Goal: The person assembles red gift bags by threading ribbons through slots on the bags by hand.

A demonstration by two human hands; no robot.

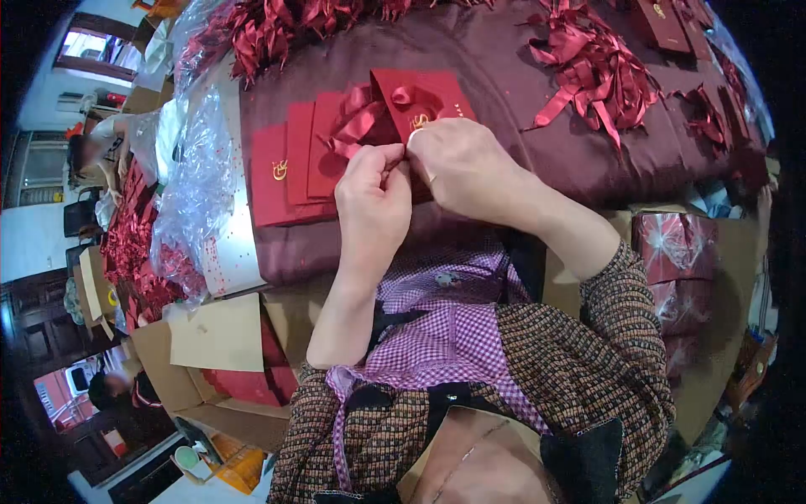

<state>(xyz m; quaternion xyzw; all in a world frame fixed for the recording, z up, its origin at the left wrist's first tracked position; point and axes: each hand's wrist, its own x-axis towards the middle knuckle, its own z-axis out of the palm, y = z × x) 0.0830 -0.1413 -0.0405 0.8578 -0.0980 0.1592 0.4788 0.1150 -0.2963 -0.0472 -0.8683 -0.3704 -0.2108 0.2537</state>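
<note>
At twelve o'clock is the gold-printed red paper bag [443, 86], seemingly light, stiff and easily creased, best held by its edges, while the left hand [374, 189] and the right hand [462, 164] curl tightly at its six-o'clock side, though what they pinch I cannot tell.

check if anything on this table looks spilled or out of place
Small red flecks lie scattered on the pale surface left of the dark red cloth, beside crumpled clear plastic; they look odd there, perhaps stray scraps. The fanned red packets show no obvious damage.
</note>
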